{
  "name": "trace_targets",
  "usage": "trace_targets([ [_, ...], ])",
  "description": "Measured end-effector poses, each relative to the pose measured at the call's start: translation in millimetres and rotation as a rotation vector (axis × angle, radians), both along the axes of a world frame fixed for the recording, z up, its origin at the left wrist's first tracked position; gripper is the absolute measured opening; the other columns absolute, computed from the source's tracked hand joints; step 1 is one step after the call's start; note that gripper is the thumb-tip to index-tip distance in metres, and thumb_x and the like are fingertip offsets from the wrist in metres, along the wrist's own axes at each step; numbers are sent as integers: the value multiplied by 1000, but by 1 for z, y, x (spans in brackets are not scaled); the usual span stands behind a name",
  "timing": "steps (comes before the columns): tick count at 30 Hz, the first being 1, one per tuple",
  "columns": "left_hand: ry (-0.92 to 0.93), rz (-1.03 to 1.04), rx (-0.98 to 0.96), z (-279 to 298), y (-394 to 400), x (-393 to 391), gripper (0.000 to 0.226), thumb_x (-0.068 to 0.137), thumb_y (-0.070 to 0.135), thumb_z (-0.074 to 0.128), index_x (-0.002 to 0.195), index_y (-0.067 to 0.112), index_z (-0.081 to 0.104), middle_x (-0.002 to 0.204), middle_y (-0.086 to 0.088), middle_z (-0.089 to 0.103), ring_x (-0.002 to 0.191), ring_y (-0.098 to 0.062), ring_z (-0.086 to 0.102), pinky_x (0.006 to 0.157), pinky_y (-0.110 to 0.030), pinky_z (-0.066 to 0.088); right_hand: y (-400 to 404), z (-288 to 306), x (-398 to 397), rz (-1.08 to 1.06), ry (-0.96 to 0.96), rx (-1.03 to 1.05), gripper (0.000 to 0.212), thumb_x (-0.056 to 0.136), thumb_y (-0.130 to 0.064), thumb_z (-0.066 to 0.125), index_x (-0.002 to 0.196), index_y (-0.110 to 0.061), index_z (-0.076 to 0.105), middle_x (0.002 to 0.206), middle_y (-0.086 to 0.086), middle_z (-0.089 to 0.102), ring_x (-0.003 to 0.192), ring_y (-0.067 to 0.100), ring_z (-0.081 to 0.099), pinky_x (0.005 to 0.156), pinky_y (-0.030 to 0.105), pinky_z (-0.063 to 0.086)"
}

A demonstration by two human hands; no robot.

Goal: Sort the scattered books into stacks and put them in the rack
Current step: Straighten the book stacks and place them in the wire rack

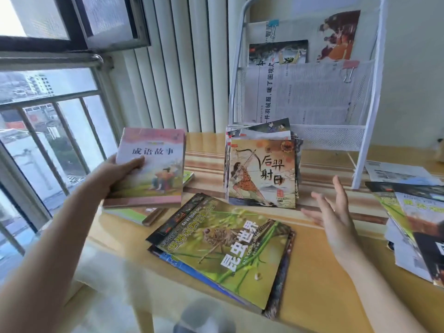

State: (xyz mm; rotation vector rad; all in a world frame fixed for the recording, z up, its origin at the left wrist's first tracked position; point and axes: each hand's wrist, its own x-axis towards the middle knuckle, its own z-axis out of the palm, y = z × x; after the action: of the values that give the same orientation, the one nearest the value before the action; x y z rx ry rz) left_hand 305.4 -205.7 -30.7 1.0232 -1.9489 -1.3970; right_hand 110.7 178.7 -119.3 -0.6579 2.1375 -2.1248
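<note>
A left hand (pixel 120 171) grips a pink book (pixel 153 164) left of the rack (pixel 370 131), while the right hand (pixel 334 212) hovers open-fingered, holding nothing, above the tabletop (pixel 319 280).

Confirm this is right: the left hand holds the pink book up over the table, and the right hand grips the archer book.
One thing is wrong. The head view shows the right hand open, fingers spread, gripping nothing, apart from the archer book. The left hand does hold the pink book over the table.

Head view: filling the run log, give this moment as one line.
left hand: holds pink book above table | right hand: open, empty | archer stack: before rack
</note>
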Motion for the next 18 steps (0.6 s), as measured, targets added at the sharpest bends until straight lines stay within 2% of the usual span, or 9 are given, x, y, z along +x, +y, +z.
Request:
trace_targets([
  [2,-184,6,-139,3,-23,3,36,81,26,73,111,13,58,90,-9,67,64,-20,63,48,-21,53,0,0,0,7,-13,18,52,97,-30,45,139,-50,21,132,3,51,86,11,69,100,44,44],
  [4,-384,-86,-132,5,-40,3,33,80,29,75,106,19,59,90,-10,71,69,-25,67,61,-29,57,0,-1,0,21,-10,40,49,97,-25,46,135,-50,26,126,2,53,82,8,69,99,40,45],
  [5,-462,-129,-96,5,-45,3,34,79,32,74,108,21,59,91,-10,73,72,-27,70,66,-34,58,0,-1,-1,25,-10,53,48,97,-23,46,133,-49,27,124,1,54,81,7,69,97,38,46],
  [7,-606,-163,-191,-6,-55,-3,50,76,43,74,119,21,58,107,-11,71,89,-29,69,83,-39,56,0,-3,-2,17,-9,78,45,97,-22,46,132,-47,30,122,0,56,80,6,69,93,35,47],
  [9,-717,-175,-412,-19,-53,-12,71,73,51,71,131,16,53,127,-12,60,108,-28,60,96,-32,45,0,-4,-2,0,-6,97,42,97,-23,46,131,-46,34,121,-1,57,82,8,69,88,32,48],
  [11,-680,-185,-493,-31,-44,-20,64,81,44,69,135,15,51,135,-15,52,116,-27,52,98,-29,37,0,-3,-2,-11,-16,106,42,97,-22,47,132,-43,36,119,-2,59,84,12,69,84,27,47],
  [13,-675,-188,-536,-42,-47,-26,66,81,53,64,137,22,49,144,-11,44,130,-29,42,107,-34,30,0,-2,0,-18,-20,116,44,96,-21,48,135,-38,36,119,0,59,87,16,68,88,30,46],
  [16,-875,-209,-592,-57,-77,-32,91,64,89,42,141,42,37,157,-1,22,145,-31,16,116,-45,16,0,-3,2,-24,1,160,45,96,-19,49,136,-35,36,117,-2,61,90,16,68,97,41,45],
  [18,-968,-201,-592,-56,-80,-38,93,68,86,39,148,43,18,161,-3,-1,146,-34,-3,116,-56,7,0,-3,3,-31,7,179,45,95,-17,50,135,-34,37,115,-3,61,89,14,68,97,41,45],
])
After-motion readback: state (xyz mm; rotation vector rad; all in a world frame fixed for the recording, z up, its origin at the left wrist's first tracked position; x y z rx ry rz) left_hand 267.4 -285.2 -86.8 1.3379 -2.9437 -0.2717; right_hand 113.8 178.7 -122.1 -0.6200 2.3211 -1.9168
